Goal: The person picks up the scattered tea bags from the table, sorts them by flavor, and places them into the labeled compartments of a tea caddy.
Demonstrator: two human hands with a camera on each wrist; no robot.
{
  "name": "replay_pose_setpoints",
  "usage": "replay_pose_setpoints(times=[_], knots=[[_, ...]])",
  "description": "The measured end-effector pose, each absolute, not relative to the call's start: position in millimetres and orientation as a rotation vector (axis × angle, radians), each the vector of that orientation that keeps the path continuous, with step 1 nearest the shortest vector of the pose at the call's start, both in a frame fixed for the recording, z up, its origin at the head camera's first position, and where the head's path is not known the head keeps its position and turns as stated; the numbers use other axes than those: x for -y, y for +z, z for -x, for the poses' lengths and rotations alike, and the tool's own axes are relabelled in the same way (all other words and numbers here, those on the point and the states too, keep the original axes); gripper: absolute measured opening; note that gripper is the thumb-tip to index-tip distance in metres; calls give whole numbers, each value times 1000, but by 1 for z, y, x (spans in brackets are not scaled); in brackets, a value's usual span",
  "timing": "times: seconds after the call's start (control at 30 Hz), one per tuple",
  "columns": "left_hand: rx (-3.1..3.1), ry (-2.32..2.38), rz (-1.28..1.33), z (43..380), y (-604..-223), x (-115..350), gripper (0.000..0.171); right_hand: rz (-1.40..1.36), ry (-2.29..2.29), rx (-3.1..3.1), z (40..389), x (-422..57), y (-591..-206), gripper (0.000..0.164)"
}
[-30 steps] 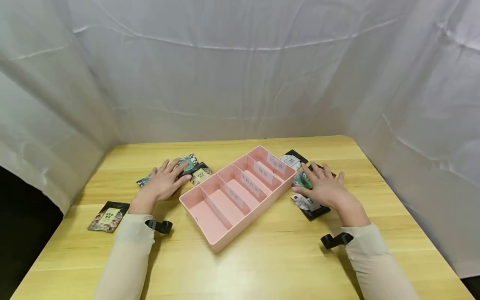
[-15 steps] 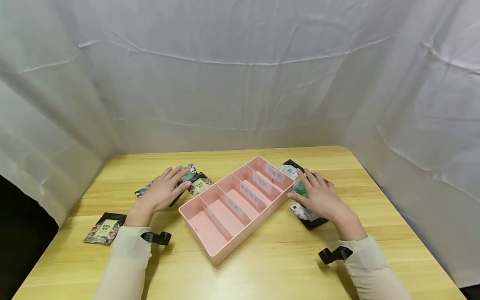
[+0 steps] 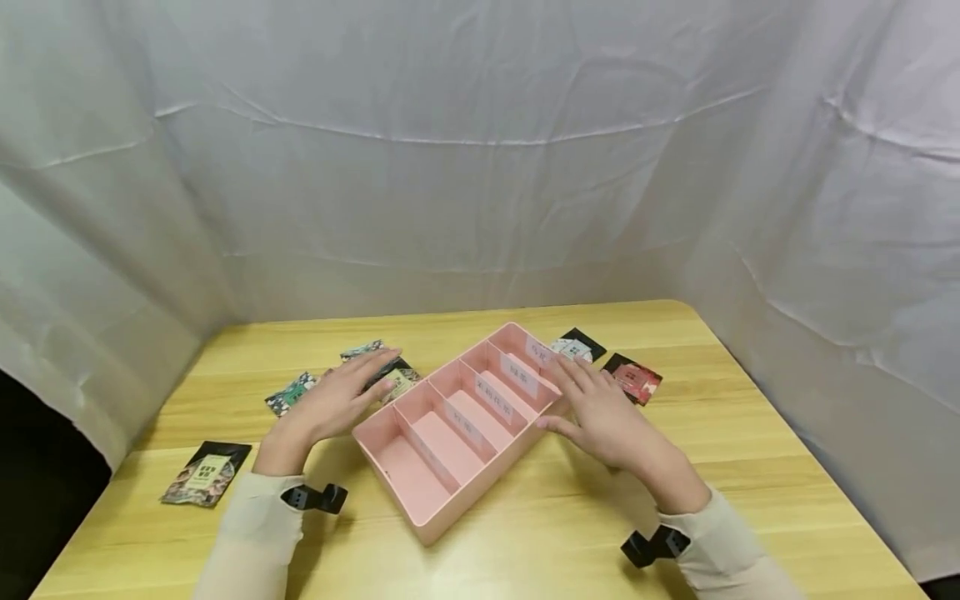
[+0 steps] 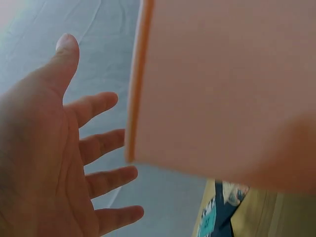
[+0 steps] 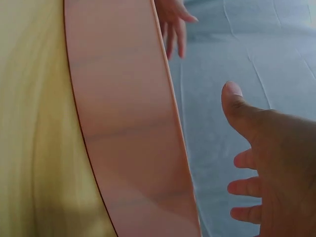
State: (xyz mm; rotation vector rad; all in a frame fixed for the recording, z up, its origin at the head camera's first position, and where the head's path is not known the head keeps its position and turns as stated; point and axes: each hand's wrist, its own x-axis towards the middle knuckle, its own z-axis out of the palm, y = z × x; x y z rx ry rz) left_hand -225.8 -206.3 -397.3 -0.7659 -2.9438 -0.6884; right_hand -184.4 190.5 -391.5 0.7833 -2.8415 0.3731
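Note:
A pink tray with dividers (image 3: 450,508) lies slantwise on the table, its compartments marked with paper label strips. My left hand (image 3: 330,408) hovers with fingers spread just left of the tray, over several small packets. Its straight fingers (image 4: 101,145) show beside the tray's end wall (image 4: 217,89) in the left wrist view. My right hand (image 3: 611,417) reaches across the tray's right edge, fingertips overlapping the labels there. In the right wrist view its thumb (image 5: 233,98) is raised beside the long wall (image 5: 128,108). Neither hand holds anything.
A black packet with a yellow label (image 3: 206,473) lies at the left. A teal packet (image 3: 291,393) and a yellow-labelled packet (image 3: 401,380) lie near my left hand. Behind the right hand are a white-labelled packet (image 3: 577,346) and a red one (image 3: 632,379). Grey cloth (image 3: 480,208) hangs behind.
My right hand has moved left from over the right-hand packets to the tray's edge, uncovering the red packet. My left hand has shifted slightly toward the tray. The head view has tilted up a little.

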Motion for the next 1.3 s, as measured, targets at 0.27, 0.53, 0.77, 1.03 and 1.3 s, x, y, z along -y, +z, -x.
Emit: replay_pose_setpoints(times=[0.27,0.53,0.77,1.03,1.3], knots=[[2929,-736,884,222,-392,192,60,-903,289,2788,175,-166,-396,83],[2944,-685,982,223,-391,181,60,-1035,207,2769,167,-146,-398,83],[2963,-632,1068,221,-392,175,61,-1043,201,2823,165,-139,-400,82],[2979,-621,1085,220,-394,175,68,-1040,219,2872,175,-140,-403,85],[3017,-633,1043,218,-393,175,70,-1064,235,2836,190,-145,-411,81]])
